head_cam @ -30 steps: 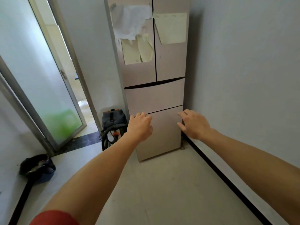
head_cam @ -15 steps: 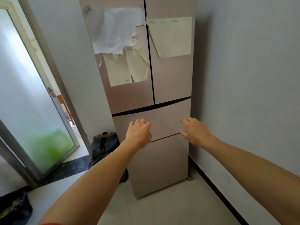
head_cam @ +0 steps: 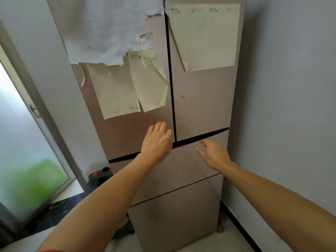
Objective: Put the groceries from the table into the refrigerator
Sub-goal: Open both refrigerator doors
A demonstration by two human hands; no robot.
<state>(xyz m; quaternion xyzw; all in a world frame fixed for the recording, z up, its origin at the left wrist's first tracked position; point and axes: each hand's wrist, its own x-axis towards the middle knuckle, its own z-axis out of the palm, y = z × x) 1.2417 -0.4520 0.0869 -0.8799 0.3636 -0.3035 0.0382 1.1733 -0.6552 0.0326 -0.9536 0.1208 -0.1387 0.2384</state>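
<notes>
Both hands (left [head_cam: 157, 142], right [head_cam: 215, 155]) reach toward refrigerator [head_cam: 200, 110].

Before the refrigerator [head_cam: 201, 106], the left hand [head_cam: 157, 142] is hovering, fingers straight, at the lower inner corner of the left door [head_cam: 127, 135]. The right hand [head_cam: 214, 155] is hovering, fingers loosely spread, over the upper drawer [head_cam: 181, 170]. Papers [head_cam: 205, 35] are hanging on both doors.

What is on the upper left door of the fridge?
A crumpled white sheet hangs at the top. Below it are a left yellow sheet and a right yellow sheet. The white sheet covers the top of the left one. Their print is too small to read.
</notes>
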